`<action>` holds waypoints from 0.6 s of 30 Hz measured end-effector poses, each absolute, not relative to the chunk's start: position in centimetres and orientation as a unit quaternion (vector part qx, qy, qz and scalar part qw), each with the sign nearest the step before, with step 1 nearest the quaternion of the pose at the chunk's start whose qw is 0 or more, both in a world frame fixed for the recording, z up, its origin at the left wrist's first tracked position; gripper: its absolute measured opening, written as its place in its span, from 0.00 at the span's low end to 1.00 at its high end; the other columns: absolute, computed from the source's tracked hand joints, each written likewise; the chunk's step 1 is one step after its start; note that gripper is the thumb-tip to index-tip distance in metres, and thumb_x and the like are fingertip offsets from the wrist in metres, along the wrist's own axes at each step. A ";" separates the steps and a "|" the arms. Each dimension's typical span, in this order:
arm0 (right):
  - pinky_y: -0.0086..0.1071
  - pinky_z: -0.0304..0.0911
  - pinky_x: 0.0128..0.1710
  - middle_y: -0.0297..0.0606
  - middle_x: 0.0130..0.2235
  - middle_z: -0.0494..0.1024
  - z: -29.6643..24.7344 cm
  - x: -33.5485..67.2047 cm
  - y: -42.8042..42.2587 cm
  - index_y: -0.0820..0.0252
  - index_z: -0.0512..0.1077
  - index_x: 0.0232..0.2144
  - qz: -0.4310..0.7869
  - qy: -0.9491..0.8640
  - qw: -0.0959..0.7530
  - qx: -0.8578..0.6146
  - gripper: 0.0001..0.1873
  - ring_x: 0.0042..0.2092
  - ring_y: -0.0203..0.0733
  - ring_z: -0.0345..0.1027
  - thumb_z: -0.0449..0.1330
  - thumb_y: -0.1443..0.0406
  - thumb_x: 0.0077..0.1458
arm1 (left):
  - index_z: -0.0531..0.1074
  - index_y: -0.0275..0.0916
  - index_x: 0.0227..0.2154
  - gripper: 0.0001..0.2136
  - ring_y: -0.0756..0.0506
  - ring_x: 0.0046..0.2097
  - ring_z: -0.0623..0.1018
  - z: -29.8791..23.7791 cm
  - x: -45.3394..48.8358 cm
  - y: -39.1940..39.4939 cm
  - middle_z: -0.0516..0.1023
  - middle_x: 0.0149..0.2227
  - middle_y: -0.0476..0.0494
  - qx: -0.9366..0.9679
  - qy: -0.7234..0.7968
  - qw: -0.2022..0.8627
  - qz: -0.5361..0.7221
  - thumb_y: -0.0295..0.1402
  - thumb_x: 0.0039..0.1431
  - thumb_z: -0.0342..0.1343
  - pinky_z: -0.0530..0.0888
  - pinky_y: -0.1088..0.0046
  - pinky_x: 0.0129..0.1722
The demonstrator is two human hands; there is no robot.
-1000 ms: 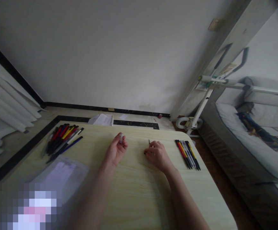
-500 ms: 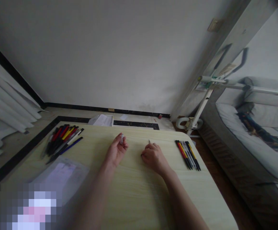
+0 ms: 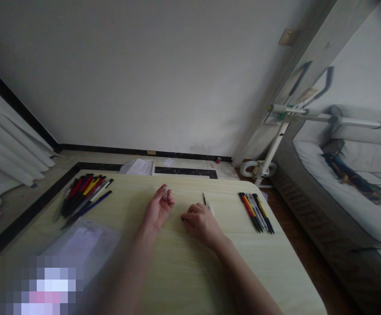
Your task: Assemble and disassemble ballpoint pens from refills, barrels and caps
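Facing wall (image 3: 144,83), table (image 3: 180,267) (pens (image 3: 83,192) atop), sofa (image 3: 331,194)

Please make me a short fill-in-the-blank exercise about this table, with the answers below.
The loose pile of pens is at the left of the table; the neat row of pens is at the ____.
Of the right hand and the left hand, the one holding a small pale piece beside its thumb is the ____.
A thin dark rod shows just beyond the ____ hand.
The plastic bag is nearer to the ____ than to the row.

Missing words: right; left; right; pile.
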State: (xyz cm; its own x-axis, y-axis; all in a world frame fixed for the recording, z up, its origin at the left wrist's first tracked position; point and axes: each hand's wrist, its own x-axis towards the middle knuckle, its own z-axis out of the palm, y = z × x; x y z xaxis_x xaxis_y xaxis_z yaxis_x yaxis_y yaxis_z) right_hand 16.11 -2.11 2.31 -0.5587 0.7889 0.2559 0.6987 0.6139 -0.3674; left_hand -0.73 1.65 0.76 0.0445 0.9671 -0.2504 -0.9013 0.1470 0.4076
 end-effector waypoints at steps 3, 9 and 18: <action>0.31 0.55 0.37 0.36 0.30 0.69 2.2 15.9 -2.2 0.56 0.74 0.30 0.113 -0.877 0.196 -0.425 0.07 0.36 0.38 0.61 0.56 0.69 0.51 | 0.70 0.36 0.35 0.07 0.55 0.24 0.70 0.6 -0.7 1.6 0.73 0.26 0.47 0.083 0.235 0.717 0.650 0.24 0.52 0.53 0.68 0.81 0.23; 0.30 0.55 0.37 0.36 0.30 0.70 2.0 15.4 -2.3 0.54 0.73 0.34 0.108 -0.882 0.191 -0.418 0.09 0.36 0.38 0.61 0.56 0.69 0.50 | 0.69 0.40 0.37 0.10 0.55 0.24 0.71 0.5 -0.6 1.7 0.73 0.28 0.47 0.107 0.252 0.700 0.660 0.24 0.51 0.53 0.68 0.80 0.23; 0.27 0.56 0.34 0.36 0.28 0.70 1.7 15.1 -2.5 0.58 0.71 0.26 0.110 -0.878 0.197 -0.423 0.07 0.34 0.36 0.62 0.54 0.70 0.51 | 0.70 0.37 0.36 0.09 0.54 0.27 0.73 0.7 -0.7 1.7 0.74 0.28 0.46 0.077 0.243 0.706 0.661 0.21 0.54 0.49 0.70 0.81 0.26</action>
State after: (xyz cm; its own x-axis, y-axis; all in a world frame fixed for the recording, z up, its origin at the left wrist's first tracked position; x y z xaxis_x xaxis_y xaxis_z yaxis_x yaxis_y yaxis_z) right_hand 15.10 -2.51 1.68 -0.5646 0.7856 0.2531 0.6987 0.6182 -0.3599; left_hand -0.72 1.67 0.70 0.0084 0.9703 -0.2417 -0.8959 0.1147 0.4291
